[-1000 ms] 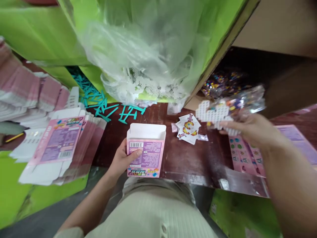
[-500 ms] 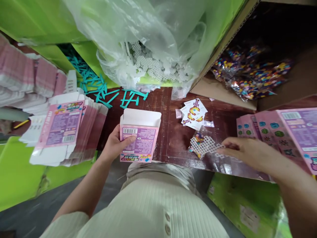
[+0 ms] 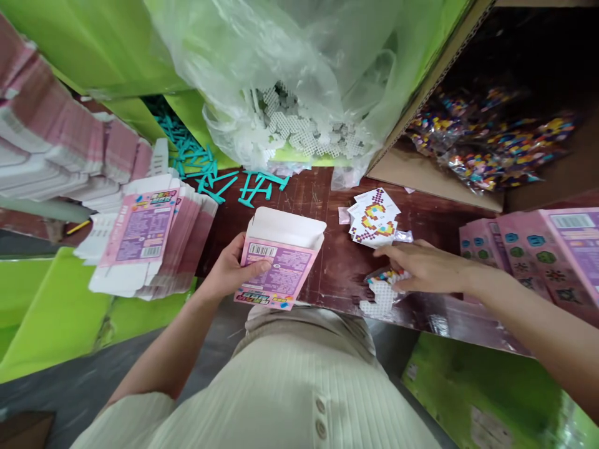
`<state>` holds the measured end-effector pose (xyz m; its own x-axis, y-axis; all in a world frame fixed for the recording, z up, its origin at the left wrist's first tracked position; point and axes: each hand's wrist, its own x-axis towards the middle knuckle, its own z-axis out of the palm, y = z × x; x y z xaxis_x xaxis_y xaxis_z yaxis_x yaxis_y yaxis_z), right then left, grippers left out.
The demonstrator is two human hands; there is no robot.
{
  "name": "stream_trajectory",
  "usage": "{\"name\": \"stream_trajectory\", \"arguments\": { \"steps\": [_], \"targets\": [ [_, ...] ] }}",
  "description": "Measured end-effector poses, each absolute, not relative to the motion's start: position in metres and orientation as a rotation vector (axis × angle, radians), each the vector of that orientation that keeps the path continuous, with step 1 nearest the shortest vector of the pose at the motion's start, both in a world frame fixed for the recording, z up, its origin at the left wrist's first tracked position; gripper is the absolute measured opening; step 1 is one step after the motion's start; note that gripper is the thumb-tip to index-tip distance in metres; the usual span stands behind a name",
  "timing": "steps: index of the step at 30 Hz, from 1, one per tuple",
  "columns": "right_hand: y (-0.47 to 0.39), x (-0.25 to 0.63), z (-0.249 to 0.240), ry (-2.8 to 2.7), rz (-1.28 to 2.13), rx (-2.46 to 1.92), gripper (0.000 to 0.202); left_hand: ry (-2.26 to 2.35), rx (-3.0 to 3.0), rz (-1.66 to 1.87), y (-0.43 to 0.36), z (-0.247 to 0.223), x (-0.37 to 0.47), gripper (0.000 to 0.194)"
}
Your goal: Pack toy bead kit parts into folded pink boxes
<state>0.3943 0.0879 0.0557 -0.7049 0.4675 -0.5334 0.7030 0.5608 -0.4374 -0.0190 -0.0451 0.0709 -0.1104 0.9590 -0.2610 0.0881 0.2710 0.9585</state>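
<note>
Pink-and-purple printed card, one small box [image 3: 276, 274]: standing with its white flap raised and its mouth facing away from the wearer, near the front edge of the tabletop [image 3: 337, 268]. The left hand [image 3: 236, 268] is pinching it, thumb lying across the printed panel, fingers passing behind.

White plastic, one grid plate [image 3: 381, 299]: lying near the front edge, to the right of the box. Clear film, one packet of coloured pieces [image 3: 388, 275]: lying against the plate, partly covered by the right hand [image 3: 425, 268]. That hand is reaching over both, its fingers extending toward the cards; whether it is gripping anything, one cannot tell.

Paper, several pattern cards [image 3: 374, 221]: lying overlapped just beyond the right fingertips, showing yellow and purple pixel figures.

Teal plastic, many small hammers [image 3: 187, 146]: spilling from a green bin onto the tabletop.

White plastic, further grid plates [image 3: 304, 137]: heaping inside a clear bag [image 3: 243, 75] at the back.

Brown cardboard, one open carton [image 3: 440, 178]: holding many packets [image 3: 486, 165] at the far right.

Pink card, flattened boxes [image 3: 145, 234]: stacking at the left. Pink card, filled-out boxes [image 3: 538, 262]: standing in a row at the right.
</note>
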Motion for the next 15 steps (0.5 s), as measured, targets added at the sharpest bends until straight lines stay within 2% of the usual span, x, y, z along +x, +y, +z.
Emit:
{"name": "stream_trajectory", "arguments": {
  "steps": [1,4,6,9,11,13,15],
  "targets": [
    [0.083,0.401,0.057,2.433,-0.985,0.999,0.047,1.454,1.006,1.043,-0.043,0.071,-0.018,0.054],
    [0.069,0.424,0.066,2.433,-1.209,1.064,0.029,1.368,0.953,1.099,-0.036,0.070,-0.011,0.056],
    [0.059,0.442,0.073,2.490,-1.447,1.146,0.026,1.275,0.968,1.077,-0.031,0.069,-0.005,0.058],
    [0.045,0.465,0.077,2.513,-1.902,1.542,0.033,1.184,1.045,0.977,-0.024,0.067,0.009,0.060],
    [0.038,0.471,0.079,2.433,-2.075,1.816,0.032,1.181,1.103,0.909,-0.021,0.065,0.020,0.059],
    [0.036,0.463,0.088,2.504,-2.055,1.908,0.029,1.185,1.162,0.847,-0.018,0.065,0.032,0.060],
    [0.040,0.443,0.106,2.811,-1.785,1.749,0.033,1.173,1.220,0.794,-0.017,0.066,0.046,0.063]
  ]
}}
